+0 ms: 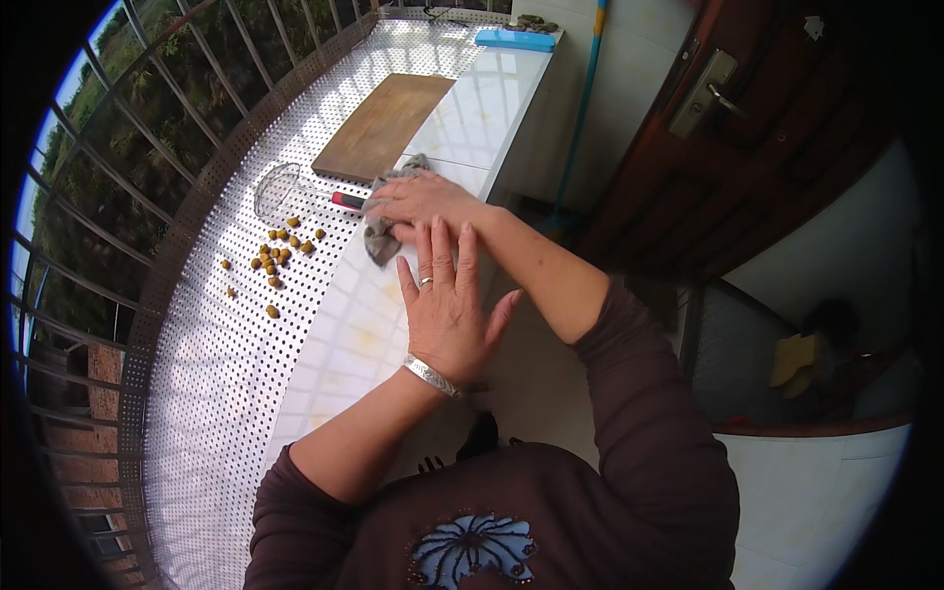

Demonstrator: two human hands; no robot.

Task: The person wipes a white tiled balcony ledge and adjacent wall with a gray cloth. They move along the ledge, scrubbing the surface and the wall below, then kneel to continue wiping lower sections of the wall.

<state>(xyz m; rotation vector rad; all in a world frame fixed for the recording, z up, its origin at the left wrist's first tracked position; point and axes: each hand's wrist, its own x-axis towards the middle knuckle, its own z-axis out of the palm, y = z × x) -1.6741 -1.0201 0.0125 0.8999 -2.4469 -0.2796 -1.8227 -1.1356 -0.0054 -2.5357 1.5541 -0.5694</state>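
My right hand (431,200) presses a crumpled grey cloth (380,240) onto the white tiled ledge (354,332). My left hand (450,317), with a ring and a silver bracelet, is spread with its fingers apart and holds nothing. Its fingertips are close to my right hand; whether they touch I cannot tell. Beside the cloth lies a wire skimmer (280,190) with a red and black handle, on the perforated metal sheet (221,398). Several small brownish-yellow fruits or nuts (271,258) are scattered below the skimmer. A wooden board (387,125) lies beyond the cloth.
Metal railings (136,118) bound the sheet on the left. A blue plastic object (515,40) lies at the ledge's far end. A blue-green pole (582,110) leans by the wall, near a brown door (782,140) with a metal handle.
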